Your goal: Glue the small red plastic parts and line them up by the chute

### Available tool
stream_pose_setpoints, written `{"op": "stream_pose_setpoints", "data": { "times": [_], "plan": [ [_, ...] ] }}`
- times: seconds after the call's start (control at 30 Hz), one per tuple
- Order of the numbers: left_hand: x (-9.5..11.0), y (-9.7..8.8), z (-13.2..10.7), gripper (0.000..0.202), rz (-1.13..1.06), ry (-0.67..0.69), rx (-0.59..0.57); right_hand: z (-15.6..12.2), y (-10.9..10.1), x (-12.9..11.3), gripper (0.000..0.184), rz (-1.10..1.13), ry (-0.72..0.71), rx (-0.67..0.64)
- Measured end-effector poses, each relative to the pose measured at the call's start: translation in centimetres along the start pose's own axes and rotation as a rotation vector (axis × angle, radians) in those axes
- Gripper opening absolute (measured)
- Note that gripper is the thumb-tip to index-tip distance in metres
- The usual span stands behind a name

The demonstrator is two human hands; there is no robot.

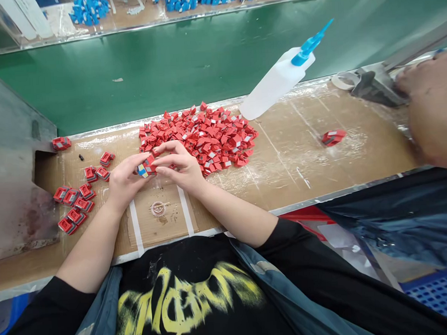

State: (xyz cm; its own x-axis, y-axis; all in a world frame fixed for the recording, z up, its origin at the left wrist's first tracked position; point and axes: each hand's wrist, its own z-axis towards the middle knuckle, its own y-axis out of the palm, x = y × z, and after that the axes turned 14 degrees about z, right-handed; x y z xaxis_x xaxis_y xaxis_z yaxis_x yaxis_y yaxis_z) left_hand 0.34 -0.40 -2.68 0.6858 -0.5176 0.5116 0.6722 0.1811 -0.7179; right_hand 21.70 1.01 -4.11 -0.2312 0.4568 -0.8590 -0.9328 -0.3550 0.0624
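Note:
My left hand (125, 180) and my right hand (180, 165) meet over the brown bench (301, 153), both pinching one small red part (147, 168) with a blue and yellow face between their fingertips. Just behind the hands lies a big heap of the same red parts (203, 136). To the left of my left hand, several red parts (75, 202) lie in loose rows. A small round ring or puddle (157, 208) sits on the taped square below my hands.
A white squeeze bottle (275, 82) with a blue nozzle lies behind the heap. One lone red part (333, 137) lies to the right. Another person's hand (432, 104) works at the far right. A grey metal plate (9, 163) stands on the left; a green conveyor (188, 59) runs behind.

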Motion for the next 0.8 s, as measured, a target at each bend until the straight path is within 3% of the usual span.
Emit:
{"op": "stream_pose_setpoints", "data": {
  "times": [0.07,0.17,0.23,0.33,0.47,0.6,0.8],
  "plan": [
    [0.1,-0.2,0.1,0.041,0.051,0.094,0.075,0.1,0.3,0.0,0.048,0.12,0.109,0.035],
    [-0.1,-0.2,0.1,0.04,0.086,0.177,0.108,0.3,0.3,0.3,0.066,0.281,0.269,-0.081],
    [-0.3,-0.2,0.2,0.04,0.079,0.222,0.073,0.4,0.0,0.4,0.064,0.341,0.329,-0.174],
    [-0.3,-0.1,0.2,0.041,0.026,0.264,0.0,0.4,-0.2,0.2,0.057,0.363,0.347,-0.213],
    [0.1,0.1,-0.1,0.044,-0.004,0.233,-0.058,0.3,0.2,-0.4,0.049,0.352,0.349,-0.177],
    [0.5,0.2,-0.3,0.048,-0.007,0.219,-0.03,0.1,0.7,-0.8,0.042,0.261,0.291,-0.093],
    [1.3,0.4,0.3,0.092,-0.337,0.103,-0.214,0.3,0.6,-1.0,0.038,0.169,0.229,-0.028]
  ]
}}
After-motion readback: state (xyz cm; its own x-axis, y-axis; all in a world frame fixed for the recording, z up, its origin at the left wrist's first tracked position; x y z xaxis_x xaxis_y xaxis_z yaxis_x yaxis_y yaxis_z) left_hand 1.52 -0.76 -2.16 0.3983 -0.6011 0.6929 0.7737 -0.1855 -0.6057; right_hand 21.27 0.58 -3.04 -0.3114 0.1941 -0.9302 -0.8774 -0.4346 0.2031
